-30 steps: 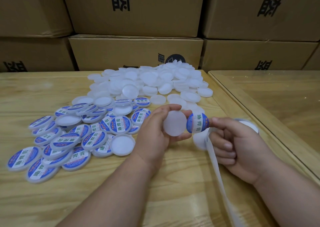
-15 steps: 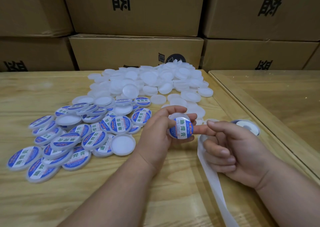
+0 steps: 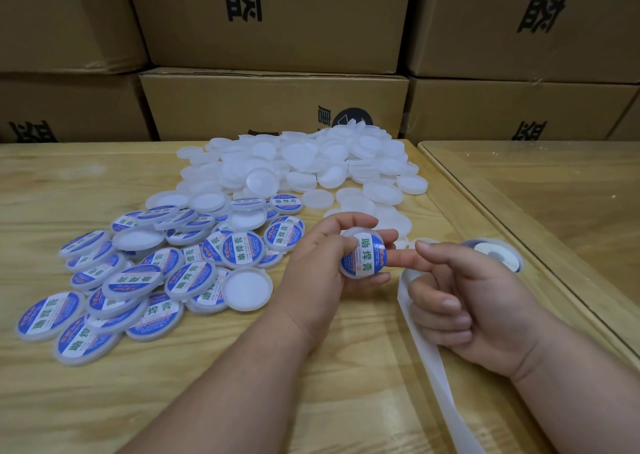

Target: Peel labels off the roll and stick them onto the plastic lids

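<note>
Head camera view: the left hand (image 3: 320, 273) holds a round white plastic lid (image 3: 363, 257) up off the wooden table (image 3: 242, 391), thumb on its near left edge and fingers curled around the far rim and underside. A blue and white label (image 3: 364, 255) with green characters covers the lid's face. The right hand (image 3: 474, 301) reaches in from the right; its index fingertip (image 3: 401, 258) presses on the right edge of the label, the thumb lies just above it, and the other three fingers are curled into the palm over a white backing strip (image 3: 434, 381). That strip runs from under the right hand toward the near edge of the picture. The label roll (image 3: 495, 254) lies flat on the table just beyond the right hand, partly hidden by it. To the left sits a loose heap of labelled lids (image 3: 114, 290), several overlapping. Farther back, in the middle, is a pile of plain white lids (image 3: 311, 162). Stacked cardboard boxes (image 3: 273, 100) stand behind the table.
</note>
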`<action>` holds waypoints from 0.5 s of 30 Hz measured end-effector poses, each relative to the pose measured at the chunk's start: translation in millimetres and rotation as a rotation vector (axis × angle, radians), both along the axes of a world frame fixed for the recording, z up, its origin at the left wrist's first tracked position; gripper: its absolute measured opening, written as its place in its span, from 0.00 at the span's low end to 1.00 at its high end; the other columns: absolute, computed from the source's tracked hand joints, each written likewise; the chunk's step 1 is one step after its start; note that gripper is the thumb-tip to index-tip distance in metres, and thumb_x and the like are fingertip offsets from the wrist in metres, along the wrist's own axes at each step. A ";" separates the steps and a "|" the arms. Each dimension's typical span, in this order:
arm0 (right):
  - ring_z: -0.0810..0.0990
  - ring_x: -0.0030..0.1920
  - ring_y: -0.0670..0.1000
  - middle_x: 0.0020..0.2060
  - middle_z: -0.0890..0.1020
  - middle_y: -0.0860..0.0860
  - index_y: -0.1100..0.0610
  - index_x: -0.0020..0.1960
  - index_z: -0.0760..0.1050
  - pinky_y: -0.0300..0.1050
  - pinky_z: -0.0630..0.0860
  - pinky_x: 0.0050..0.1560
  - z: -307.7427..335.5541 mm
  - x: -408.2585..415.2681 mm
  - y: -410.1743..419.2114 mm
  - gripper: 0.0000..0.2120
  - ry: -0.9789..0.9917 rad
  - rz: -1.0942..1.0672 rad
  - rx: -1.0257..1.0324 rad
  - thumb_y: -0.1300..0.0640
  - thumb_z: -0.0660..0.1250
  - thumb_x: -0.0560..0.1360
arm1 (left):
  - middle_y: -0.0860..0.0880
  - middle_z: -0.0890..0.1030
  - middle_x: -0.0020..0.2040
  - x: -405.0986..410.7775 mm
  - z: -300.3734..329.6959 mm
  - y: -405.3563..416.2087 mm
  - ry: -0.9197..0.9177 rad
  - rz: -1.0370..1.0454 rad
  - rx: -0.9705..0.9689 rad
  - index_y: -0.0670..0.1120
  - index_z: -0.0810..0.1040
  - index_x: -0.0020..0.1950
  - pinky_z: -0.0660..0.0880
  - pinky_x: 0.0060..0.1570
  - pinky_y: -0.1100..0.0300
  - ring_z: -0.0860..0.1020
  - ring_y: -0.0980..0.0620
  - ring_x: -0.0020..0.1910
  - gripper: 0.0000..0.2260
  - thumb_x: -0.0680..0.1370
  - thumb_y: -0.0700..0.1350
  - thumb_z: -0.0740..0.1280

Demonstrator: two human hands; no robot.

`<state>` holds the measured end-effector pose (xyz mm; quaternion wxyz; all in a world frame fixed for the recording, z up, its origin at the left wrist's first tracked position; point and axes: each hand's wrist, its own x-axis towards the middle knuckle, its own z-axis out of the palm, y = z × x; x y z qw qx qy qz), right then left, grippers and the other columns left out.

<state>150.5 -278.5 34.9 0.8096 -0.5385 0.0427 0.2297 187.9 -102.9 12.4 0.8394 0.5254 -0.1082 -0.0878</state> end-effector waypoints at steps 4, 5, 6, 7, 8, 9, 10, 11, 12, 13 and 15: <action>0.57 0.18 0.45 0.20 0.62 0.49 0.59 0.55 0.84 0.30 0.54 0.21 0.7 -0.2 0.2 0.21 0.000 -0.005 0.004 0.46 0.70 0.67 | 0.40 0.86 0.53 0.5 -1.1 0.6 -0.003 0.000 0.006 0.46 0.80 0.51 0.83 0.41 0.53 0.85 0.41 0.54 0.13 0.72 0.39 0.59; 0.57 0.17 0.45 0.20 0.62 0.49 0.59 0.55 0.84 0.30 0.55 0.20 1.1 -0.3 0.3 0.21 -0.001 -0.006 0.006 0.47 0.70 0.67 | 0.41 0.86 0.53 0.5 -1.8 0.3 -0.007 0.003 0.012 0.46 0.80 0.51 0.83 0.42 0.53 0.85 0.41 0.54 0.14 0.72 0.38 0.59; 0.57 0.17 0.45 0.20 0.62 0.49 0.59 0.55 0.84 0.30 0.55 0.20 1.4 -0.2 0.3 0.22 -0.004 -0.005 0.009 0.47 0.70 0.67 | 0.41 0.87 0.53 0.7 -2.3 -0.1 -0.013 0.008 0.024 0.47 0.80 0.52 0.84 0.42 0.53 0.85 0.42 0.54 0.14 0.72 0.37 0.58; 0.57 0.17 0.45 0.19 0.62 0.49 0.59 0.56 0.84 0.30 0.55 0.20 1.3 -0.2 0.1 0.23 -0.009 -0.004 0.012 0.47 0.70 0.66 | 0.42 0.87 0.52 0.7 -2.8 -0.6 -0.019 0.017 0.040 0.47 0.80 0.52 0.84 0.43 0.53 0.85 0.43 0.54 0.15 0.71 0.36 0.58; 0.57 0.18 0.45 0.20 0.62 0.49 0.60 0.57 0.84 0.30 0.55 0.20 1.1 -0.3 -0.1 0.25 -0.017 -0.003 0.012 0.47 0.70 0.66 | 0.43 0.87 0.52 0.7 -3.2 -1.1 -0.024 0.030 0.058 0.47 0.80 0.53 0.84 0.43 0.54 0.86 0.44 0.53 0.16 0.70 0.36 0.59; 0.57 0.18 0.45 0.20 0.63 0.49 0.61 0.58 0.84 0.30 0.55 0.20 0.7 -0.4 -0.4 0.26 -0.029 -0.003 0.011 0.47 0.70 0.66 | 0.44 0.87 0.52 1.0 -3.8 -1.4 -0.032 0.046 0.076 0.46 0.79 0.54 0.84 0.43 0.55 0.86 0.45 0.53 0.16 0.71 0.35 0.59; 0.57 0.18 0.45 0.20 0.63 0.49 0.61 0.59 0.83 0.30 0.55 0.20 0.1 -0.7 -0.6 0.26 -0.043 -0.003 0.008 0.47 0.70 0.67 | 0.45 0.87 0.52 1.2 -4.5 -1.9 -0.043 0.062 0.090 0.46 0.78 0.55 0.84 0.42 0.56 0.86 0.46 0.53 0.16 0.72 0.34 0.59; 0.57 0.18 0.45 0.20 0.63 0.50 0.60 0.60 0.84 0.31 0.55 0.20 -0.6 -1.0 -0.6 0.25 -0.061 -0.003 0.003 0.47 0.69 0.68 | 0.46 0.87 0.51 1.4 -5.1 -2.3 -0.050 0.078 0.101 0.46 0.77 0.56 0.83 0.42 0.57 0.86 0.47 0.53 0.16 0.74 0.32 0.58; 0.57 0.18 0.45 0.20 0.64 0.50 0.59 0.60 0.84 0.31 0.55 0.20 -1.3 -1.3 -0.1 0.24 -0.083 -0.003 -0.002 0.47 0.68 0.69 | 0.46 0.87 0.51 1.3 -5.5 -2.6 -0.056 0.093 0.107 0.46 0.77 0.56 0.83 0.42 0.58 0.86 0.48 0.53 0.17 0.74 0.32 0.58; 0.57 0.19 0.45 0.20 0.65 0.50 0.57 0.60 0.84 0.31 0.55 0.20 -1.9 -1.3 0.8 0.23 -0.109 -0.006 -0.009 0.48 0.67 0.70 | 0.47 0.87 0.51 1.3 -5.8 -2.7 -0.061 0.107 0.110 0.47 0.76 0.57 0.82 0.42 0.58 0.86 0.49 0.53 0.17 0.72 0.33 0.59; 0.58 0.19 0.45 0.22 0.66 0.50 0.56 0.59 0.84 0.32 0.55 0.20 -3.2 -0.4 2.5 0.20 -0.166 -0.041 -0.031 0.50 0.67 0.70 | 0.48 0.87 0.52 1.7 -6.2 -2.6 -0.074 0.134 0.119 0.49 0.75 0.58 0.82 0.42 0.59 0.86 0.50 0.53 0.18 0.71 0.35 0.63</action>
